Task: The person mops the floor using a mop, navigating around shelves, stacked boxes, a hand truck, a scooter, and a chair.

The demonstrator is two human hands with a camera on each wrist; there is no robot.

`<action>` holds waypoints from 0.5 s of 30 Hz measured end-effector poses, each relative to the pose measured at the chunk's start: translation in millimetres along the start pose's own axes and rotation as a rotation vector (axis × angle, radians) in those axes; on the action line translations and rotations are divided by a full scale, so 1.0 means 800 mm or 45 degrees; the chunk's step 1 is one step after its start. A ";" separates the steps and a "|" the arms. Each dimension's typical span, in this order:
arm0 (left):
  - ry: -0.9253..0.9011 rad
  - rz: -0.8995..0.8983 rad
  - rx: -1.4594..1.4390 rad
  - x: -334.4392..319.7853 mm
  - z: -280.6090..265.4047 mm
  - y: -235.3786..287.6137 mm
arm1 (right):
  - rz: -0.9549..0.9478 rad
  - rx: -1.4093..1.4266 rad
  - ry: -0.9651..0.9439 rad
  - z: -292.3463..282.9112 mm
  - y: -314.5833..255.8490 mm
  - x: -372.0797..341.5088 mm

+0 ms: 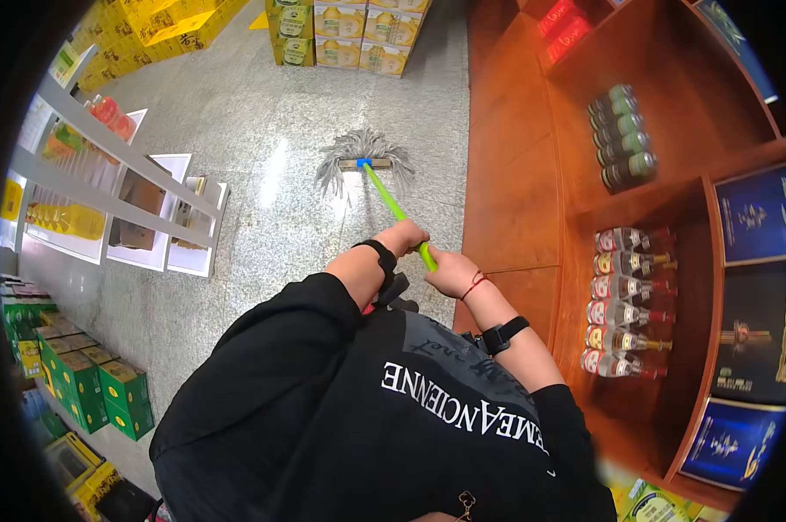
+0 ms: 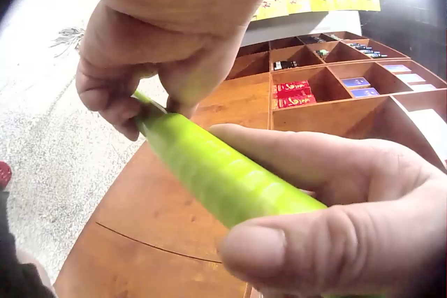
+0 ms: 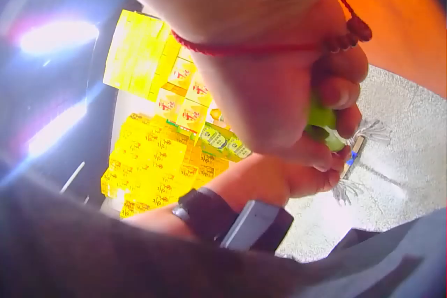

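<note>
fingers of the left hand [image 1: 403, 237] are curled round the green mop handle [image 1: 386, 195]. right hand [image 1: 454, 275] grips the same handle nearer its upper end, thumb on one side, fingers on the other. hands close together, left one lower on the shaft.

step in hand, my read: mopping, head down on the floor [image 1: 271, 217] mid-job. stroke direction can't be told from one frame. next move probably calls for pushing or drawing the head along with both grips firm and the shaft tilted as it is. watch the right side: wooden shelving [image 1: 510, 226] edge runs near the strands, so a wide swing could bump it. cartons [image 1: 339, 39] lie beyond the head, white rack [image 1: 154, 217] well off to the left.

mop head [image 1: 367, 141] sits on the floor ahead of the person, between rack and shelving. grey stringy strands, fanned out in an arch past both ends of a brownish bar [image 1: 382, 163]; blue connector [image 1: 363, 163] mid-bar takes the shaft. handle is bright lime, ridged at the grip per left wrist view. floor is shiny around it; wet or just polished, can't tell.
</note>
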State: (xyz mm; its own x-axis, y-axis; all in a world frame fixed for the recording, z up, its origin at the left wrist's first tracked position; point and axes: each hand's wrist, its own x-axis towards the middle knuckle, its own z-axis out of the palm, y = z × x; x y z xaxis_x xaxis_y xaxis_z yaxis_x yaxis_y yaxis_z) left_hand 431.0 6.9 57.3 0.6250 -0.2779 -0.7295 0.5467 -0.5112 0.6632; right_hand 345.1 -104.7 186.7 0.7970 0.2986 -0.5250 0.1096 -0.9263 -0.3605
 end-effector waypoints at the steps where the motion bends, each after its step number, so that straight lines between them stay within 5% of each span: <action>1: 0.012 0.002 -0.005 0.007 -0.007 0.008 | -0.026 0.016 0.011 -0.010 0.004 0.013; 15: 0.300 0.050 -0.157 0.126 -0.130 0.087 | -0.163 -0.142 -0.163 -0.144 -0.013 0.190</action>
State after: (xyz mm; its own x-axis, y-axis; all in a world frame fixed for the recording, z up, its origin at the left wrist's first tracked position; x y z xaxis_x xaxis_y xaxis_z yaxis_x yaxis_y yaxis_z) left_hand 590.5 27.6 47.4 0.7518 -0.0911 -0.6530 0.5741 -0.3967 0.7163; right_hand 533.8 -76.2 199.4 0.6913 0.4358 -0.5764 0.2757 -0.8964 -0.3470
